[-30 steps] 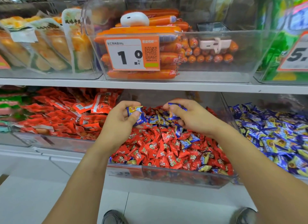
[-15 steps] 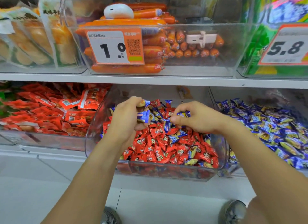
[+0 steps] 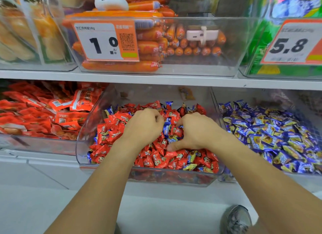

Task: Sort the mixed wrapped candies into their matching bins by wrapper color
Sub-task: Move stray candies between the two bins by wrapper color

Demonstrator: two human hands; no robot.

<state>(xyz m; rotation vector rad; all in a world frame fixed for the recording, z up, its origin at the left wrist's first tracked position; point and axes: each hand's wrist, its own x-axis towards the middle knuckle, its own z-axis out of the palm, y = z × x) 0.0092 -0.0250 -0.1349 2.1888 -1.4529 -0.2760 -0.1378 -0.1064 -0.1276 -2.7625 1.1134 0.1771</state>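
A clear middle bin [image 3: 81, 146] holds a heap of red wrapped candies [image 3: 156, 160] with blue-and-yellow ones mixed in. My left hand [image 3: 144, 125] is curled into a fist low over the heap, and what it grips is mostly hidden. A blue candy [image 3: 166, 127] stands on end between the fingertips of both hands. My right hand [image 3: 195, 131] digs its curled fingers into the pile beside that candy, thumb stretched out across the red wrappers. The bin to the right [image 3: 217, 111] is full of blue-and-yellow candies [image 3: 270, 132].
To the left, a bin holds red snack packets [image 3: 43, 115]. The shelf edge [image 3: 156, 79] runs just above the hands, carrying a bin of orange sausages [image 3: 153, 42] with a price tag [image 3: 104, 42]. My shoe [image 3: 237, 218] shows on the white floor.
Both hands have dropped from above the heap down into it and come closer together. The blue candies seen in my left hand are now hidden inside the fist. The camera has moved nearer.
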